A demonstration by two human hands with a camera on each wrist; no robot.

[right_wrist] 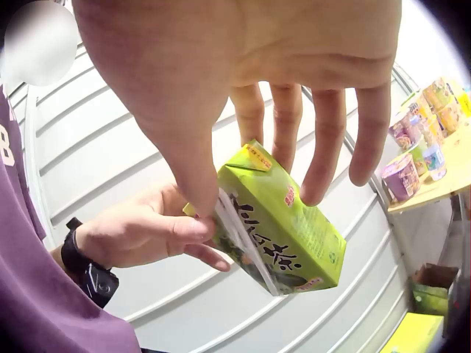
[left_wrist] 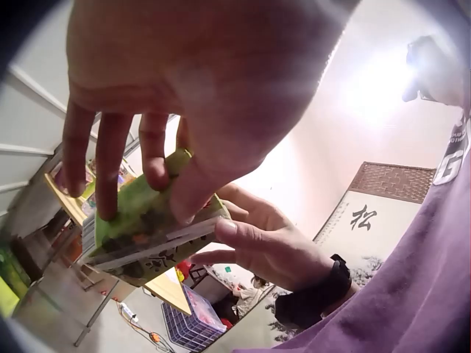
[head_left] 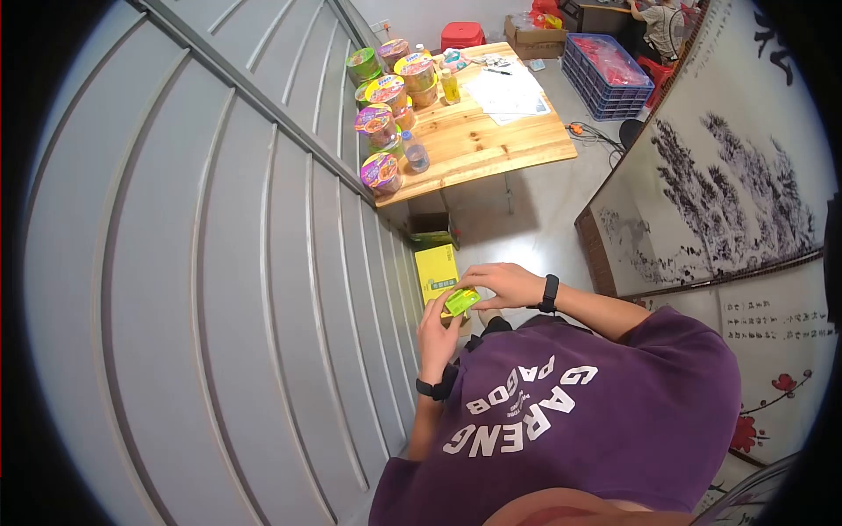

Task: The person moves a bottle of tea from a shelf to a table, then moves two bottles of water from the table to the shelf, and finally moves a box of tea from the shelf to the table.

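A small green drink carton [head_left: 462, 302] with dark characters is held between both hands, in front of the purple shirt. My left hand [head_left: 436, 337] grips it with thumb and fingers on opposite sides. The right hand [head_left: 509, 285] has its thumb and fingertips around one end. In the right wrist view the carton [right_wrist: 283, 228] is tilted, a pale straw [right_wrist: 246, 239] along its side; the right hand [right_wrist: 250, 88] pinches its upper end and the left hand [right_wrist: 140, 232] touches the near side. The left wrist view shows the carton [left_wrist: 147, 228] under the left hand [left_wrist: 184, 95].
A wooden table [head_left: 491, 145] holds stacked noodle cups [head_left: 380, 125], bottles [head_left: 415, 153] and papers [head_left: 513, 92]. Below stand a yellow-green box [head_left: 436, 263] and an open carton [head_left: 431, 230]. A blue crate [head_left: 605, 79], cables and a seated person [head_left: 664, 31] are farther back; a panelled wall runs along the left.
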